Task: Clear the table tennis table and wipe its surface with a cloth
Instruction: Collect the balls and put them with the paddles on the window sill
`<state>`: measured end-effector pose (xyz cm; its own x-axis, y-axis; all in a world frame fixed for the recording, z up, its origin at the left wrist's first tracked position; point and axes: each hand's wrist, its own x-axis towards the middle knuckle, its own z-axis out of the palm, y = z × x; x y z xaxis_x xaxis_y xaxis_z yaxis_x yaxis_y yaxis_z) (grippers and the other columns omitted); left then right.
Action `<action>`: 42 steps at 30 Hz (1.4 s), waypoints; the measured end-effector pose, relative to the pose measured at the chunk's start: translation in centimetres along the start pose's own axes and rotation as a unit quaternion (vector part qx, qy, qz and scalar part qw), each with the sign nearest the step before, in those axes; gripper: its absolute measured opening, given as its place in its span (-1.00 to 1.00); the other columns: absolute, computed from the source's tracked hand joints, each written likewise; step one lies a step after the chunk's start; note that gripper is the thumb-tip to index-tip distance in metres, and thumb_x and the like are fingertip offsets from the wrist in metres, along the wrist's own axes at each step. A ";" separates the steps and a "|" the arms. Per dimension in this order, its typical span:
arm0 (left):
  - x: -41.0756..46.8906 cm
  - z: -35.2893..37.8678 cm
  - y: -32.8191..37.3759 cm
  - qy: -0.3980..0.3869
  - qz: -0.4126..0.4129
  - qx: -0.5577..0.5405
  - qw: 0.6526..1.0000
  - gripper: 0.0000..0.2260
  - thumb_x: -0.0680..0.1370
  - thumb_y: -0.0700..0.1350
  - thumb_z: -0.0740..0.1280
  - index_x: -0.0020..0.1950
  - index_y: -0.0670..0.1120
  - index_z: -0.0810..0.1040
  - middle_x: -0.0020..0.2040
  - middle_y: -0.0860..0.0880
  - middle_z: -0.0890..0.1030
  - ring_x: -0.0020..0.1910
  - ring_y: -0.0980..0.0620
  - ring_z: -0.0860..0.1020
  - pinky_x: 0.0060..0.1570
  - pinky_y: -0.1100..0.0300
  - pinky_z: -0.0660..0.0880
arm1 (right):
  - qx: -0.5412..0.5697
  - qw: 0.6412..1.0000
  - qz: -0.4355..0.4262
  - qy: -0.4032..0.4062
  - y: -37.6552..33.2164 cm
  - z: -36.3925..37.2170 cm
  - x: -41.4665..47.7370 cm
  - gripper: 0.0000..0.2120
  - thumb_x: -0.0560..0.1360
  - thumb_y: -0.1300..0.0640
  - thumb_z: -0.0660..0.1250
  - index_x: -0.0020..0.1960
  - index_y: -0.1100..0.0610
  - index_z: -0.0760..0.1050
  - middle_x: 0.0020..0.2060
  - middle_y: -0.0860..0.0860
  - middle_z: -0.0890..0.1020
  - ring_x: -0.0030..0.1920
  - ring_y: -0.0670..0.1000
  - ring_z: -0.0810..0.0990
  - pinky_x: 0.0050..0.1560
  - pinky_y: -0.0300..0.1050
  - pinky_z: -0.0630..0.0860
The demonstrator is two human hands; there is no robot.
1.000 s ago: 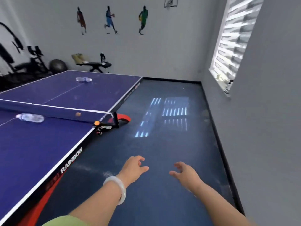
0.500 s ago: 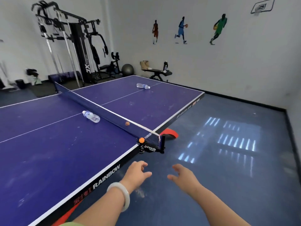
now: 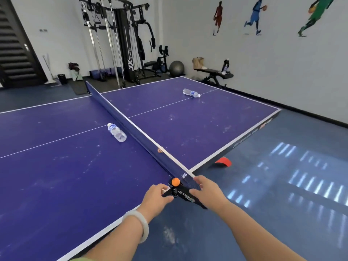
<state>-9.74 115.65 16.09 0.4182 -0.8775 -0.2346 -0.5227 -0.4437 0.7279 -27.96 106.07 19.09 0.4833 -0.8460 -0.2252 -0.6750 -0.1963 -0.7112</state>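
- Tabletop (image 3: 56, 176): blue, with pale smears on both halves. It is not yet cleared, and no cloth is in view.
- Near bottle (image 3: 116, 132): clear plastic, lying on its side on the left half, just beside the net (image 3: 131, 127).
- Left hand (image 3: 156, 196): at the tabletop's near edge, with fingers and thumb bent round the left arm of the net clamp (image 3: 180, 194).
- Orange patch (image 3: 160, 150): shows on the net's mesh. I cannot tell whether it is a ball behind the net or a printed mark.
- Orange ball (image 3: 176, 181): at the foot of the net on the tabletop's edge, between the two hands. Neither hand holds it.
- Far bottle (image 3: 191, 93): lying on its side on the right half, well apart from the net.
- Right hand (image 3: 208, 193): on the outer side of the same clamp, fingers curled over the net's end and thumb below.
- Count: two bottles; one certain ball; one net; one clamp seen, at the near end; no cloth.
- Step in hand, as judged: the clearing stage, with both hands on the clamp as if to free the net. Wiping has not begun.
- Next move, as judged: work the clamp loose from the edge with a firm grip on both sides. The ball looks free to roll off and is best taken up first. The two bottles remain to be lifted, and a cloth has to be found.
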 end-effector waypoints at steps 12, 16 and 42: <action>12.3 -3.0 -2.9 0.019 -0.066 -0.049 0.996 -0.62 0.56 0.00 0.40 0.35 0.00 0.45 0.15 0.03 0.45 0.11 0.11 0.46 0.06 0.29 0.35 | -0.044 0.998 -0.011 -0.038 -2.9 -0.2 15.5 -0.55 0.61 0.07 0.30 0.48 0.06 0.32 0.37 -0.03 0.48 0.30 -0.01 0.48 0.13 -0.28 0.36; 14.3 -3.0 -4.2 0.037 -0.097 -0.058 0.993 -0.61 0.56 -0.01 0.39 0.37 -0.02 0.44 0.20 0.02 0.43 0.14 0.11 0.44 0.12 0.30 0.35 | -0.041 0.998 -0.027 -0.048 -3.6 0.7 20.6 -0.60 0.64 0.11 0.25 0.46 0.05 0.34 0.35 -0.01 0.48 0.27 0.01 0.50 0.09 -0.22 0.43; 23.7 6.8 -9.4 0.087 -0.387 0.094 0.913 -0.04 0.50 0.34 0.26 0.52 0.11 -0.43 0.51 0.00 -0.49 0.49 -0.16 -0.45 0.44 -0.20 -0.34 | -0.136 0.944 -0.194 -0.228 -1.9 10.6 47.1 -0.42 0.47 0.18 0.49 0.43 -0.05 0.41 0.36 -0.03 0.40 0.35 0.08 0.31 0.32 -0.02 0.39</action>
<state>0.07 97.79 -0.73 0.8197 -0.2526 -0.5141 -0.1321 -0.9567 0.2594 2.00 71.89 2.80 0.8720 -0.3947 -0.2895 -0.4854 -0.6208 -0.6157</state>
